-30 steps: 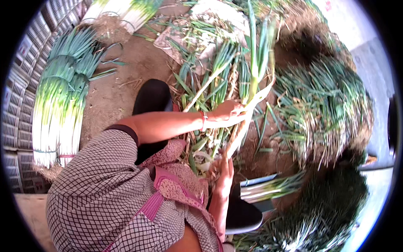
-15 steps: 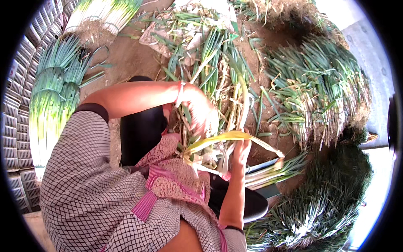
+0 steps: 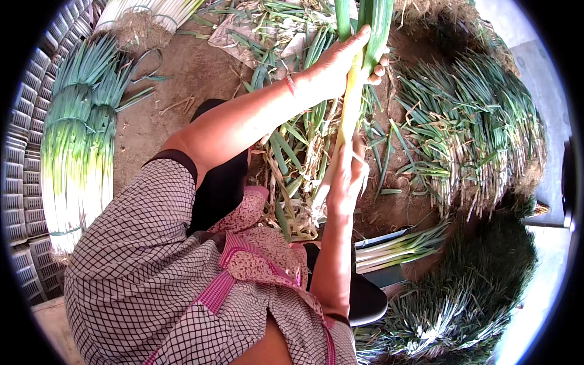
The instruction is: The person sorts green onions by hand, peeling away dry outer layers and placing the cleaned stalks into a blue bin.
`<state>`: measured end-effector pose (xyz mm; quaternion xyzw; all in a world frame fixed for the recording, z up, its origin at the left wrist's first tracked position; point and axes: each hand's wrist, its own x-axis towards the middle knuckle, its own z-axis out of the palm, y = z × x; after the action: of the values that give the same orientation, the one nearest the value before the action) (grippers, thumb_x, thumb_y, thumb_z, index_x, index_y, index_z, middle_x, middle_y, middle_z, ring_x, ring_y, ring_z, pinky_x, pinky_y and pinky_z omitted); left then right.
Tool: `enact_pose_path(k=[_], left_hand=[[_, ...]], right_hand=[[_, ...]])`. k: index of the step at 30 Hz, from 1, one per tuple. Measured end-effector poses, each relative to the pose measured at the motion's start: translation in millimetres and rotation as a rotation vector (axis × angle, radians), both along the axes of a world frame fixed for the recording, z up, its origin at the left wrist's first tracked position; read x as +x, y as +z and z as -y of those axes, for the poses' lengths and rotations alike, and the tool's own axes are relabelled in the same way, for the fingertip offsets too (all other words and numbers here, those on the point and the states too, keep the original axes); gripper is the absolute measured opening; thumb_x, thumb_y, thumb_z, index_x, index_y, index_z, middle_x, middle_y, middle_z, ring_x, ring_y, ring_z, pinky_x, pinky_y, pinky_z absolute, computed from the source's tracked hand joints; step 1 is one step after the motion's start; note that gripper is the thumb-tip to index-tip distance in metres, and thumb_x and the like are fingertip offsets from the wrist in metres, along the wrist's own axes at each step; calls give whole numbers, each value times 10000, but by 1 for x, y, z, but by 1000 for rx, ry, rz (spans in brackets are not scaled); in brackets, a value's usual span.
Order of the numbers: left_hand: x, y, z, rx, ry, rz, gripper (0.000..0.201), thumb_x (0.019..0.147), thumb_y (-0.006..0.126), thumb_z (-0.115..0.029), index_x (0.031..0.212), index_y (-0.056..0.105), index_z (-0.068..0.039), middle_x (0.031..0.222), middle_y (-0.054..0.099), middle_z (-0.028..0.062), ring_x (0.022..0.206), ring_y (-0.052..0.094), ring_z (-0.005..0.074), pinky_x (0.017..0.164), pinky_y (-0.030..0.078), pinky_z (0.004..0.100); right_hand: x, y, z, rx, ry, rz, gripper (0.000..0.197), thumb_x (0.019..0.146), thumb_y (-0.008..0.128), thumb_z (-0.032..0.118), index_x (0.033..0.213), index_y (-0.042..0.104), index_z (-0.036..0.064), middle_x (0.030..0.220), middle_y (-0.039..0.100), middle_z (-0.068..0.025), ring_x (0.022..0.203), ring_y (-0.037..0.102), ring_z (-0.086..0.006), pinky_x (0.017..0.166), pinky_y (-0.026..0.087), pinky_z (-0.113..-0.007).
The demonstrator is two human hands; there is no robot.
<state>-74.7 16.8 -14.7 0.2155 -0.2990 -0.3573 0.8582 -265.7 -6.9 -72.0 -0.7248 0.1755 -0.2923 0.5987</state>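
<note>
A long green onion (image 3: 351, 112), with green leaves at the top and a pale shank, stretches between my two hands. My left hand (image 3: 340, 64) is closed round it where the leaves spread, the thumb lying on top. Lower down, my right hand (image 3: 348, 173) grips the pale shank. The root end is partly hidden by that hand. Beneath them lies a heap of stripped leaves and peelings (image 3: 298, 176) between my knees.
Tied onion bundles (image 3: 79, 146) lie on the left beside stacked crates (image 3: 15, 164). Untrimmed onions (image 3: 462, 128) are heaped on the right, with a dark green pile (image 3: 462, 292) nearer. A few cleaned onions (image 3: 395, 250) rest beside my right knee.
My left hand has moved up and away to the leaf end, and now holds the onion there. My right hand has moved forward. The yellow leaf that hung across it is gone from there.
</note>
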Motion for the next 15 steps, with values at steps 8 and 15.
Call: enact_pose_path(k=[8,15], left_hand=[[32,39,-51,-74,24,24,470,914,382,-536,1031,520,-102,760,498,-13,514,444,69,382,332,184],[7,36,-36,-12,-31,-141,536,862,414,-603,1011,532,-103,752,503,-13,543,465,76,423,347,180]], right_hand=[[-96,-178,26,-770,319,-1165,320,879,494,325,908,625,35,844,611,-218,809,621,-318,687,493,-437],[-33,-41,61,-366,-63,-431,391,761,731,250,1011,583,-12,848,656,-157,837,642,-233,691,529,-337]])
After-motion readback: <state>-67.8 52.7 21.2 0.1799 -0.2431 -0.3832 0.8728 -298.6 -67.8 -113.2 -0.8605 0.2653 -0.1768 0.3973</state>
